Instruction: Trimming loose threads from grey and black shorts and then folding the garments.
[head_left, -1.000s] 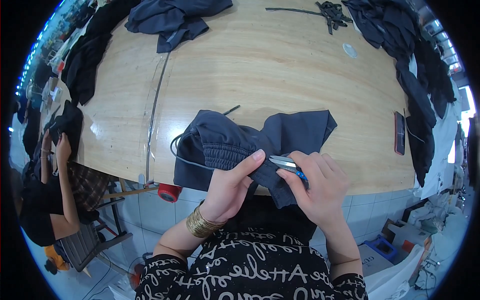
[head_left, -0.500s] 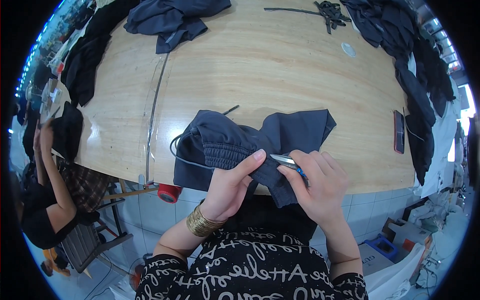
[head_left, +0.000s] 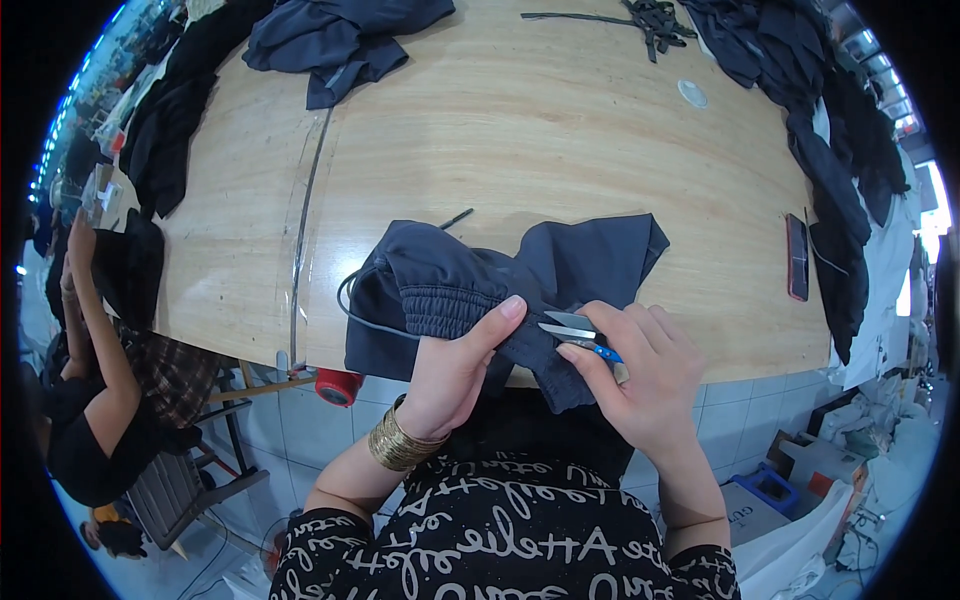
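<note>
A dark grey-blue garment (head_left: 590, 255) with a gathered elastic waistband (head_left: 440, 312) lies at the table's near edge, part of it hanging over. My left hand (head_left: 460, 365) grips the waistband, thumb on top and the other fingers hidden under the cloth. In my right hand (head_left: 645, 370) is a small pair of thread snips (head_left: 572, 332) with blue on the handle. Their blades are apart and point left, close to the waistband by my left thumb. A drawstring cord (head_left: 350, 300) loops out at the garment's left, and a dark cord end (head_left: 457, 218) sticks out behind it.
More dark garments lie at the back left (head_left: 345, 40) and along the right edge (head_left: 830, 200). A phone (head_left: 797, 258) rests at the right, and a bundle of dark cords (head_left: 655, 25) at the back. Another person's arm (head_left: 105, 330) is at the far left, beside a chair (head_left: 190, 490).
The snips' blades have spread apart in my right hand. My left hand keeps its hold on the waistband. The person at the left has raised a hand.
</note>
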